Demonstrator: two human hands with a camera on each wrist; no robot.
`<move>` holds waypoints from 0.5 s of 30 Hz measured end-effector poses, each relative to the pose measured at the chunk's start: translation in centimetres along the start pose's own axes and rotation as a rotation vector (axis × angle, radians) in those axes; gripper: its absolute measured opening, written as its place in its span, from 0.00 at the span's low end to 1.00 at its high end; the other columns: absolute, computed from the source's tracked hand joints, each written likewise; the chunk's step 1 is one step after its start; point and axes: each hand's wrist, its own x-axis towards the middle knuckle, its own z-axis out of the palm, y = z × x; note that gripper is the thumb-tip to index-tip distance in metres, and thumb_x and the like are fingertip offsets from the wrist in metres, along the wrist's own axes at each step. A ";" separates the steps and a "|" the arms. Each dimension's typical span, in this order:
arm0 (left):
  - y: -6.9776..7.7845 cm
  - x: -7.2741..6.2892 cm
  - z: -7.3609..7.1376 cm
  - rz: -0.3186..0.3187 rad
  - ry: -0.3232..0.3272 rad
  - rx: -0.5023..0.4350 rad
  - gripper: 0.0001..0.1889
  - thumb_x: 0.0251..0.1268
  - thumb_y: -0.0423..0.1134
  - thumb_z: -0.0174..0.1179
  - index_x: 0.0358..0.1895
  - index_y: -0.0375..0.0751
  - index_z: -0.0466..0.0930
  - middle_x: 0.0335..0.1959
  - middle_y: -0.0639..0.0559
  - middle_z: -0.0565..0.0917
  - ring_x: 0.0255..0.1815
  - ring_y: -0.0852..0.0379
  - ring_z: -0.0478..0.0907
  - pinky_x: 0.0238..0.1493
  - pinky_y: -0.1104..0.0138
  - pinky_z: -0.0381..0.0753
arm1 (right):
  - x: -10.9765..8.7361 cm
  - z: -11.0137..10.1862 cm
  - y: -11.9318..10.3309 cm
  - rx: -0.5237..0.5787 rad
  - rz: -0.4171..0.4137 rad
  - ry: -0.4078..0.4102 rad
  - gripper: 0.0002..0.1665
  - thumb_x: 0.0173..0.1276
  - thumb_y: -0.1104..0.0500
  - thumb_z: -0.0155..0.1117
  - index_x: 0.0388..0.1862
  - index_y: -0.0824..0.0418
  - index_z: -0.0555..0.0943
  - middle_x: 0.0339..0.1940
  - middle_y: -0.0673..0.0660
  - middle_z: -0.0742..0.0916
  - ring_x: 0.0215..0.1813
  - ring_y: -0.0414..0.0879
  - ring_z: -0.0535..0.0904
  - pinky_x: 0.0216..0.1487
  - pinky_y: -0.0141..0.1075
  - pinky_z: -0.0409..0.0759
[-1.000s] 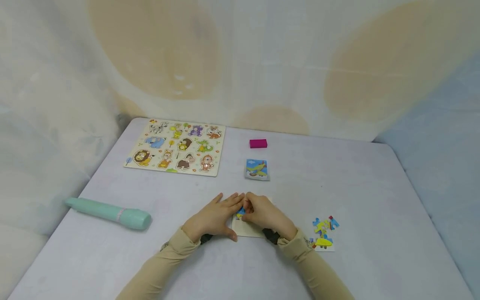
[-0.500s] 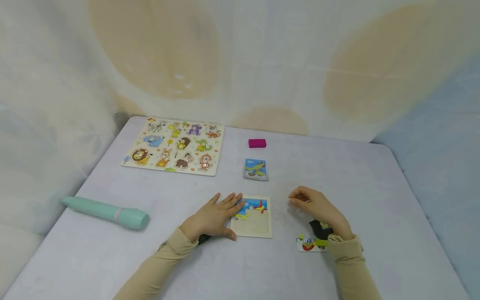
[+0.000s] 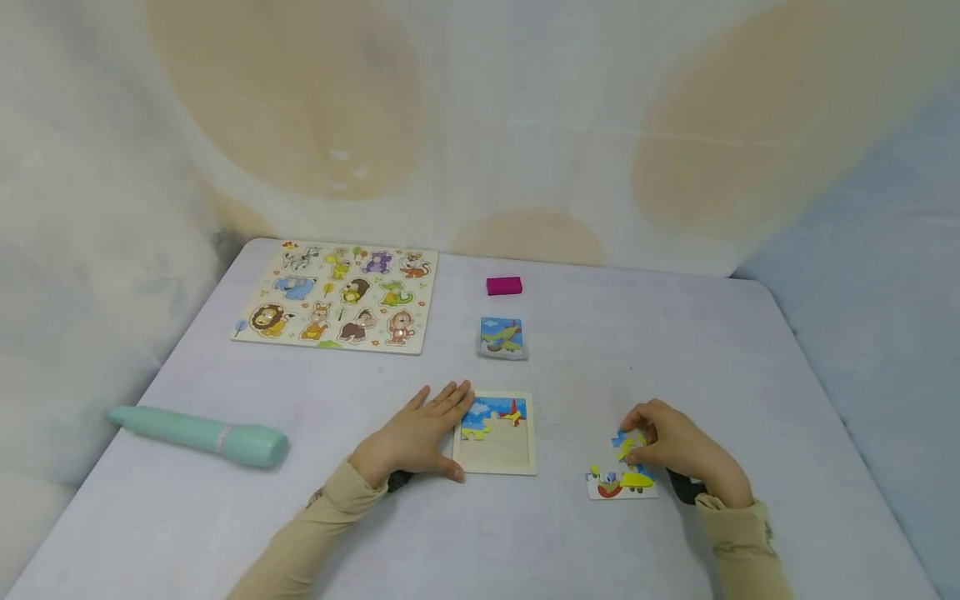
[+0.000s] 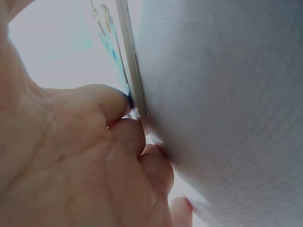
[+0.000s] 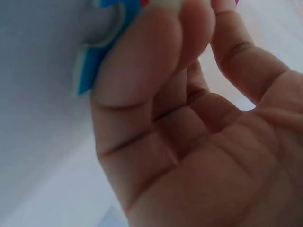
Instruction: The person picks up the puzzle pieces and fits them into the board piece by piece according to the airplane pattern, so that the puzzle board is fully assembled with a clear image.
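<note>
In the head view, my left hand (image 3: 412, 435) lies with fingers spread over the left edge of a small wooden puzzle board (image 3: 504, 455). Blue, red and yellow pieces fill the board's upper part, and bare wood shows below. The left wrist view has the fingertips against the board's edge (image 4: 133, 75). Over the loose pieces at the right, my right hand (image 3: 690, 446) has its thumb and fingers curled around a blue and yellow jigsaw piece (image 3: 622, 442). Close up, the thumb partly covers a blue piece (image 5: 87, 68). More loose pieces (image 3: 610, 487) lie just below the hand.
A large animal peg puzzle (image 3: 333, 300) lies at the back left. Behind the board are a small airplane picture packet (image 3: 502, 337) and a magenta block (image 3: 504, 286). A mint-green toy microphone-shaped stick (image 3: 202, 433) rests at the left. Fabric walls (image 3: 480, 125) border the table.
My right hand has left the board, moved right and come down on the loose pieces. A red and yellow piece now shows at the board's upper right. My left hand stays on the board's edge.
</note>
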 end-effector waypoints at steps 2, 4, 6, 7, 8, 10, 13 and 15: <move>-0.1 0.1 0.1 -0.016 0.006 -0.006 0.60 0.45 0.61 0.72 0.78 0.40 0.47 0.80 0.47 0.45 0.81 0.48 0.41 0.79 0.46 0.41 | 0.3 0.1 -0.2 -0.006 0.001 0.008 0.16 0.55 0.63 0.74 0.41 0.61 0.79 0.39 0.55 0.77 0.35 0.43 0.68 0.33 0.28 0.70; -0.1 0.1 0.2 -0.021 0.023 -0.012 0.60 0.43 0.60 0.73 0.77 0.39 0.48 0.80 0.48 0.48 0.81 0.48 0.43 0.78 0.45 0.42 | 0.7 0.3 -0.3 -0.004 -0.013 0.014 0.18 0.56 0.63 0.73 0.45 0.62 0.79 0.40 0.56 0.76 0.35 0.43 0.69 0.33 0.29 0.72; -0.1 0.1 0.2 -0.021 0.044 -0.009 0.61 0.42 0.60 0.74 0.77 0.39 0.50 0.80 0.47 0.50 0.81 0.47 0.45 0.78 0.44 0.44 | 1.0 0.5 -0.4 -0.007 -0.020 0.030 0.20 0.58 0.64 0.71 0.49 0.63 0.78 0.41 0.56 0.77 0.35 0.43 0.69 0.34 0.29 0.72; -0.1 0.2 0.2 -0.020 0.051 -0.008 0.61 0.41 0.60 0.75 0.77 0.39 0.50 0.79 0.47 0.52 0.81 0.47 0.46 0.78 0.44 0.45 | 1.1 0.6 -0.5 -0.011 -0.018 0.041 0.21 0.58 0.64 0.71 0.51 0.63 0.78 0.40 0.56 0.77 0.35 0.44 0.69 0.34 0.29 0.71; -0.1 0.1 0.1 -0.017 0.059 -0.009 0.61 0.41 0.60 0.75 0.76 0.38 0.51 0.79 0.46 0.53 0.80 0.46 0.47 0.77 0.43 0.46 | 1.3 0.6 -0.5 -0.023 -0.018 0.054 0.21 0.58 0.64 0.71 0.51 0.62 0.77 0.40 0.55 0.77 0.36 0.44 0.69 0.34 0.29 0.71; -0.1 0.1 0.1 -0.010 0.071 -0.010 0.60 0.40 0.59 0.76 0.76 0.37 0.53 0.78 0.45 0.55 0.80 0.46 0.49 0.76 0.42 0.48 | 1.4 0.8 -0.6 -0.041 -0.019 0.071 0.20 0.59 0.64 0.70 0.50 0.62 0.78 0.38 0.54 0.77 0.36 0.44 0.68 0.35 0.29 0.69; -0.2 0.0 0.0 -0.006 0.072 -0.004 0.60 0.40 0.59 0.76 0.76 0.36 0.53 0.78 0.44 0.56 0.80 0.45 0.50 0.76 0.41 0.49 | 1.5 0.9 -0.7 -0.039 -0.019 0.059 0.19 0.59 0.62 0.71 0.48 0.62 0.78 0.36 0.54 0.76 0.35 0.43 0.68 0.34 0.29 0.69; -0.2 0.0 -0.1 -0.004 0.073 -0.004 0.60 0.40 0.59 0.76 0.76 0.36 0.53 0.78 0.43 0.56 0.79 0.45 0.51 0.76 0.41 0.50 | 1.4 0.9 -0.8 -0.025 -0.017 0.042 0.21 0.58 0.61 0.73 0.49 0.63 0.77 0.36 0.55 0.75 0.34 0.44 0.67 0.33 0.29 0.68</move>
